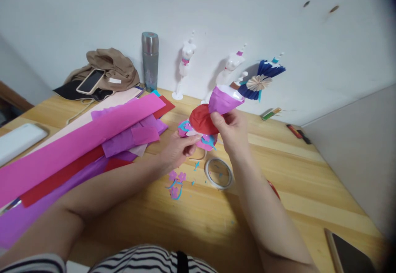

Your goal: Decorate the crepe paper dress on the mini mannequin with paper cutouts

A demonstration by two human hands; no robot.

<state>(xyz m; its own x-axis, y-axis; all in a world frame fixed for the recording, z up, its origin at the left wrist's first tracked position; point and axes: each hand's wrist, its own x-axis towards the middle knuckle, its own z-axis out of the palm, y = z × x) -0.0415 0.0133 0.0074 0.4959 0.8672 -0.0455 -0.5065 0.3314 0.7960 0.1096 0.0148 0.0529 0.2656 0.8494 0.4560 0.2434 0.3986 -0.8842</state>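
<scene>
A small white mannequin in a paper dress (203, 119) is held tilted between my hands, above the table. Its dress has a purple top, a red middle and a pink lower part with blue and pink cut-out shapes. Around the purple top (224, 99) the fingers of my right hand (232, 128) are closed. My left hand (181, 147) pinches the decorated lower edge (206, 141) between thumb and fingers. Below them lie pink paper flowers (182, 176) with blue strips, and a roll of tape (218, 174).
Stacked coloured paper (77, 141) covers the left side. At the back stand a grey flask (150, 62), a bare white mannequin (187, 54), another (232, 63) and one in dark blue paper (270, 68). A phone (90, 81) rests on brown cloth (114, 66). A tablet-like device (349, 252) lies front right.
</scene>
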